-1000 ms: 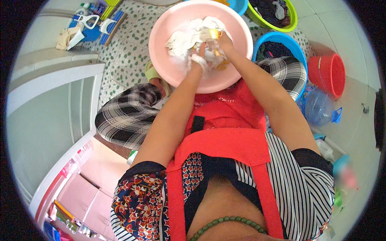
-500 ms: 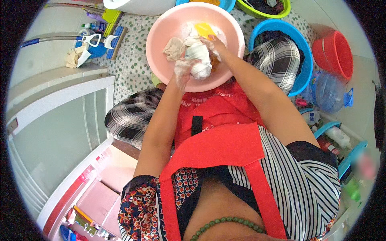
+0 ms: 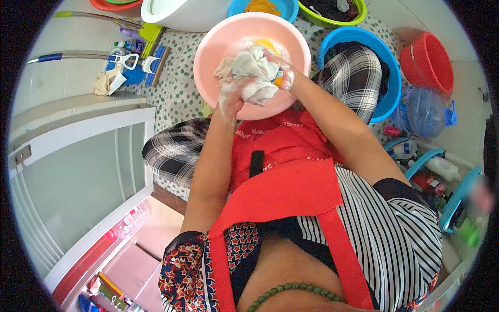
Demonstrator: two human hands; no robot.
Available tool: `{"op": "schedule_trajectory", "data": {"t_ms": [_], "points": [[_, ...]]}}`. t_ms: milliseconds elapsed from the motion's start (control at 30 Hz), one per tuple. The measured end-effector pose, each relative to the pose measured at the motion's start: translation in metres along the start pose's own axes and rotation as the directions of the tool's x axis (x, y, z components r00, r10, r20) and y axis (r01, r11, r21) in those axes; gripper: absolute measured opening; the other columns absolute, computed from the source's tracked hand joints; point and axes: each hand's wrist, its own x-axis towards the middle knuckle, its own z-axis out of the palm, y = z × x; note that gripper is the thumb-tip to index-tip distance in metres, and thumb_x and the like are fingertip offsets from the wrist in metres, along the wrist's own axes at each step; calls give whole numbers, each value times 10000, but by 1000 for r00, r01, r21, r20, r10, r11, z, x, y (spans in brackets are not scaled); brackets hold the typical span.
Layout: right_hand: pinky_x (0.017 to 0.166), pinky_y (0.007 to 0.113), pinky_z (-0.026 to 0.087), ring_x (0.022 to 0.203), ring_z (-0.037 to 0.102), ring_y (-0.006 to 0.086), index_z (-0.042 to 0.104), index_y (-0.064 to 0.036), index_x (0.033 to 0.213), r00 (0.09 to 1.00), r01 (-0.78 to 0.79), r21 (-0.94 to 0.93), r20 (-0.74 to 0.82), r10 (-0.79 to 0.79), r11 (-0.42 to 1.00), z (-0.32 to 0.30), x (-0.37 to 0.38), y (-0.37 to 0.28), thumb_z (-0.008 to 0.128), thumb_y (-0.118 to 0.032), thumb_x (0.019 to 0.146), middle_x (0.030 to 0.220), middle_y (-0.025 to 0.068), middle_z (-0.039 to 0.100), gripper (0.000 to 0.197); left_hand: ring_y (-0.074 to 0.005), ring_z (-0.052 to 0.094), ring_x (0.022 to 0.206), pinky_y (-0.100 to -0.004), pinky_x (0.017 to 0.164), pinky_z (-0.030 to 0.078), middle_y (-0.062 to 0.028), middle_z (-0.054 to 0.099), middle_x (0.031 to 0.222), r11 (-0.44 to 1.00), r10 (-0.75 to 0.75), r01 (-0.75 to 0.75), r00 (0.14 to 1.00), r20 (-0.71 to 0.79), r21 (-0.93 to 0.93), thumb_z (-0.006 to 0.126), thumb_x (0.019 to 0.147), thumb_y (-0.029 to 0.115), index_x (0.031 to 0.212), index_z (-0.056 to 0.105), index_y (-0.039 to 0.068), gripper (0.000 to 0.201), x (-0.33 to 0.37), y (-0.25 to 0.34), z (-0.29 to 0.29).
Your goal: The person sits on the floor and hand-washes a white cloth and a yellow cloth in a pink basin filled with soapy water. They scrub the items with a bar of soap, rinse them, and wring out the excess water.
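Both of my soapy hands hold a wet white cloth (image 3: 253, 66), bunched up over a pink basin (image 3: 207, 49). My left hand (image 3: 234, 98) is closed on the cloth's near left side. My right hand (image 3: 284, 73) grips its right side, suds on the palm and wrist. Beside the cloth, on the left, a beige cloth (image 3: 224, 68) lies in the basin. A yellow item (image 3: 266, 43), mostly covered by suds and cloth, shows behind it. An orange-yellow patch (image 3: 278, 82) peeks out below my right hand.
Right of the basin stand a blue tub (image 3: 389, 106) of dark clothes, a red bucket (image 3: 427, 62) and a large clear bottle (image 3: 423, 112). Behind are a blue basin (image 3: 289, 11) and a green basin (image 3: 332, 22). Brushes and a mop (image 3: 156, 67) lie left, above a glazed door (image 3: 83, 171).
The white cloth has gone from a tight, stretched bundle to a looser, spread bunch. My right hand has turned and come lower on its right side, and the yellow item is more covered.
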Motion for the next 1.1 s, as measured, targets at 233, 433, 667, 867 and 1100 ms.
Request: {"op": "schedule_trajectory", "data": {"t_ms": [233, 433, 667, 867, 1100], "points": [[784, 338, 523, 863, 648, 209, 611, -11, 1045, 868, 353, -580, -90, -488, 734, 14, 23, 18, 706, -125, 756, 977, 93, 662, 324, -310, 553, 1087, -486, 827, 523, -137, 521, 1228, 993, -100, 103, 994, 46, -62, 611, 825, 143, 1304, 409, 65, 526, -10, -6, -21], [777, 325, 506, 878, 645, 219, 675, -92, 994, 809, 315, -896, 81, -582, 313, 51, 28, 33, 768, -402, 697, 929, 102, 678, 439, -369, 427, 1236, -669, 897, 386, -134, 410, 1377, 845, -137, 202, 977, 164, -495, 434, 886, 581, 1367, 382, 191, 622, -23, 8, -9], [768, 377, 500, 844, 633, 319, 675, -80, 989, 672, 69, -963, 238, -702, -260, 87, 13, 61, 721, -450, 712, 908, 164, 660, 464, -228, 512, 1130, -346, 933, 455, -73, 522, 1232, 871, 137, -152, 988, -66, -467, 441, 944, 437, 1283, 448, 89, 485, -18, -14, -10], [708, 345, 511, 788, 650, 271, 670, -35, 942, 686, 81, -950, 273, -674, -302, 72, 29, 66, 669, -311, 805, 867, 158, 669, 308, -229, 511, 1070, -357, 958, 424, -63, 519, 1163, 878, 229, -258, 966, -117, -403, 419, 954, 359, 1238, 455, 105, 382, -20, -10, 9], [602, 351, 484, 661, 610, 185, 649, 21, 790, 769, 262, -767, -200, -607, 586, 90, 35, 63, 604, -237, 807, 723, 132, 653, 262, -249, 514, 1119, -376, 929, 454, -87, 503, 1227, 950, 184, -293, 803, -567, -107, 373, 970, 259, 1266, 429, 78, 352, -11, -26, -5]]}}
